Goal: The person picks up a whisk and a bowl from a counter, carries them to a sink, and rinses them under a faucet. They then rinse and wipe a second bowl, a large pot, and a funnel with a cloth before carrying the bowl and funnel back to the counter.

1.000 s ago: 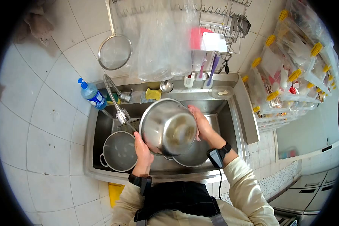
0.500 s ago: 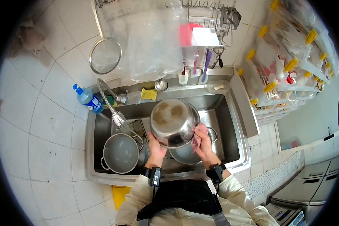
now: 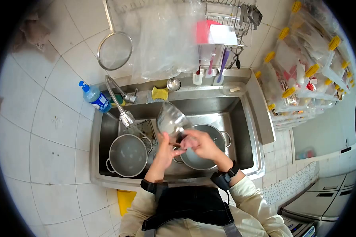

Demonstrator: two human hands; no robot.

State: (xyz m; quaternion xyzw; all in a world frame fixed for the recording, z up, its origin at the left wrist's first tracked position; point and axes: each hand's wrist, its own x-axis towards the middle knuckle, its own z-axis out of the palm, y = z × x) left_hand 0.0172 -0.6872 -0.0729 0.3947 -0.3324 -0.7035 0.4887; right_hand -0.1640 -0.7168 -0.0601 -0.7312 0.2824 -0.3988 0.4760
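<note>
A shiny metal bowl (image 3: 171, 119) is tipped on its side above the middle of the sink (image 3: 241, 114). My left hand (image 3: 164, 153) grips its near edge, thumb raised and fingers curled under. A crumpled pink cloth (image 3: 189, 142) is bunched in my right hand (image 3: 205, 145), against the bowl's near right side. Below and to the right sits a two-handled pot (image 3: 197, 158) with cloudy water in it. Another two-handled pot (image 3: 127, 156), also holding cloudy liquid, stands at the sink's left.
A flexible faucet (image 3: 124, 114) reaches over the sink's left side, near a blue soap bottle (image 3: 97, 98). On the back ledge lie a yellow sponge (image 3: 160, 93) and a small metal cup (image 3: 173, 84). A strainer (image 3: 114, 51) hangs behind. Clear bins (image 3: 304, 79) are stacked at right.
The bowl has turned from bottom up to edge-on, its stained base no longer facing me. My right hand with the cloth has moved left, close to my left hand. The view has shifted slightly.
</note>
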